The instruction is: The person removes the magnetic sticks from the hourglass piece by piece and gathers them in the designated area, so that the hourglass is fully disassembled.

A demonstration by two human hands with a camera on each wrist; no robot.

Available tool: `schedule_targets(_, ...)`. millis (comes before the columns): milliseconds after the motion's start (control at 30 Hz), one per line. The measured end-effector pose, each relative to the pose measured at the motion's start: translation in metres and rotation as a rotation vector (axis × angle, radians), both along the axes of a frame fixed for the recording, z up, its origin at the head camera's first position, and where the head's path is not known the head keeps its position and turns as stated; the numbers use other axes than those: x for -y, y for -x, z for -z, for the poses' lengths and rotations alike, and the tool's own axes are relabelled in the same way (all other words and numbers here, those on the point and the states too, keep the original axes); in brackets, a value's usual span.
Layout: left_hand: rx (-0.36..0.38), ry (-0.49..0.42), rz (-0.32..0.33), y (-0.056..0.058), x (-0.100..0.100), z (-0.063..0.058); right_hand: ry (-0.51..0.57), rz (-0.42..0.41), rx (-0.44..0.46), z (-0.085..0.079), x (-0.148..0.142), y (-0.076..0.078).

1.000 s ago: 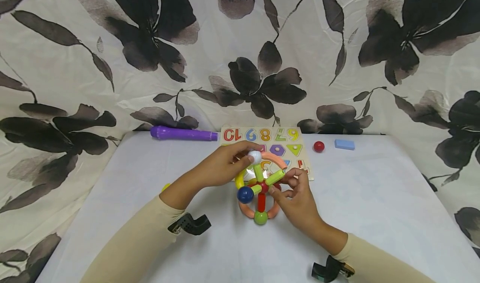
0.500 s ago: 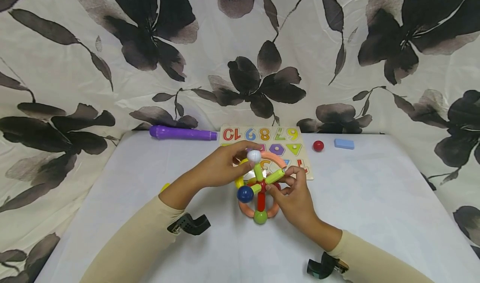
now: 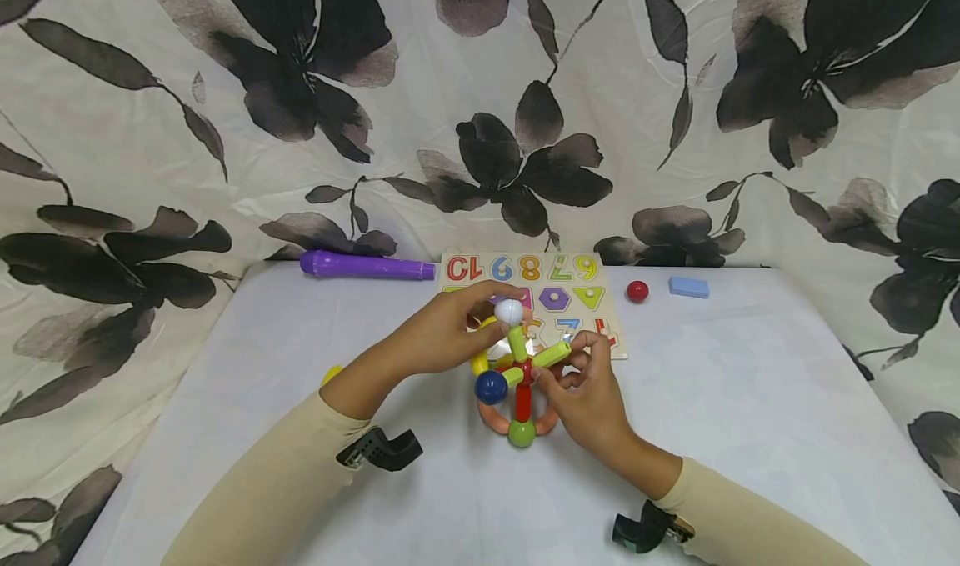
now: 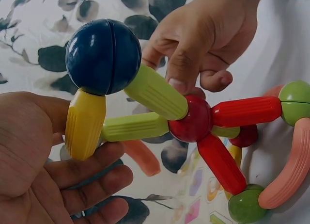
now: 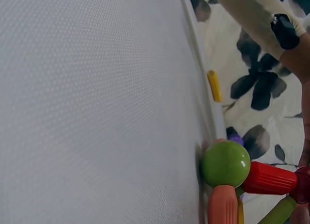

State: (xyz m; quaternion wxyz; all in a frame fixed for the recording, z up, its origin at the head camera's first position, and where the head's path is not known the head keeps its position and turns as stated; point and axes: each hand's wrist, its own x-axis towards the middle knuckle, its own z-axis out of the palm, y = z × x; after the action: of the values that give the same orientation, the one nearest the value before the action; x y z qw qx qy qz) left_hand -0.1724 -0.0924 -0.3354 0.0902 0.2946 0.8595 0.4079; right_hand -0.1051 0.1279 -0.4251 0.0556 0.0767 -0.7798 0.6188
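A ball-and-stick construction toy [image 3: 522, 403] stands upright mid-table, held by both hands. My left hand [image 3: 438, 328] holds its white ball [image 3: 509, 312] between thumb and fingers; in the left wrist view its other fingers spread loosely below a yellow stick [image 4: 85, 124]. With thumb at the red centre ball [image 4: 191, 118] and index finger near a light green stick [image 3: 552, 354], my right hand [image 3: 596, 399] grips the toy. A blue ball [image 3: 491, 388] juts toward the front left. Below is a green ball [image 3: 522, 433] between curved salmon sticks. Another salmon piece [image 4: 141, 157] hangs behind.
A wooden number-and-shape puzzle board [image 3: 612, 287] lies right behind the toy. Left of it is a purple microphone-shaped toy [image 3: 367, 266]; to the right lie a red ball [image 3: 637, 292] and blue block [image 3: 688, 288]. A yellow piece [image 3: 331, 374] shows past the left forearm.
The curved salmon stick that arched right from the white ball has swung down, mostly out of sight behind the toy. My right hand has shifted slightly left; the left hand stays.
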Motion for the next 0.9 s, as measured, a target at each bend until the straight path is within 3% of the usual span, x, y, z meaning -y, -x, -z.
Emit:
schedule_targets(267, 0.023, -0.024, 0.003, -0.001, 0.0, 0.0, -0.077, 0.014, -0.056, 0.005, -0.006, -0.002)
schedule_targets(533, 0.038, 0.001, -0.018, -0.001, -0.001, 0.0, -0.147, 0.016, -0.122, 0.0, -0.023, 0.001)
schedule_targets(900, 0.059, 0.069, -0.062, -0.003, 0.0, 0.0, -0.257, 0.093, 0.007, -0.009, -0.062, 0.014)
